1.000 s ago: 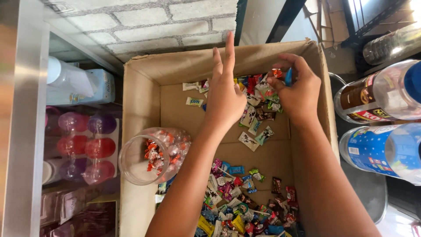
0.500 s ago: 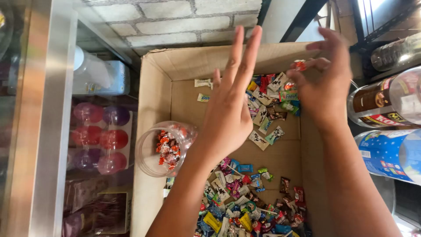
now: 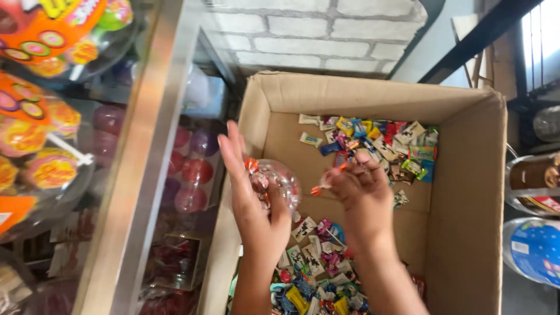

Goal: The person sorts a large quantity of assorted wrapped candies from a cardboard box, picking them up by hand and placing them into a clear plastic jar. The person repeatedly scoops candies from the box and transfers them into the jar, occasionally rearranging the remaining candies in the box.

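Note:
A brown cardboard box [image 3: 472, 192] holds many small wrapped candies [image 3: 379, 143] in mixed colours, heaped at its far end and at its near end [image 3: 309, 274]. My left hand [image 3: 254, 204] cups a clear plastic jar [image 3: 279, 181] with red and orange candies inside, at the box's left wall. My right hand [image 3: 364, 195] hovers just right of the jar, fingers pinched on a small orange-wrapped candy [image 3: 319, 188] beside the jar's mouth.
A metal-framed glass display case [image 3: 143, 175] with pink and purple round containers [image 3: 195, 169] stands left of the box. Bright candy packs [image 3: 41, 134] hang at the far left. Jars with lids [image 3: 534, 186] sit at the right. A white brick wall [image 3: 315, 35] lies behind.
Both hands came back from the far candy heap. My left hand, open above the box before, now holds the jar. My right hand brought a candy to the jar's mouth.

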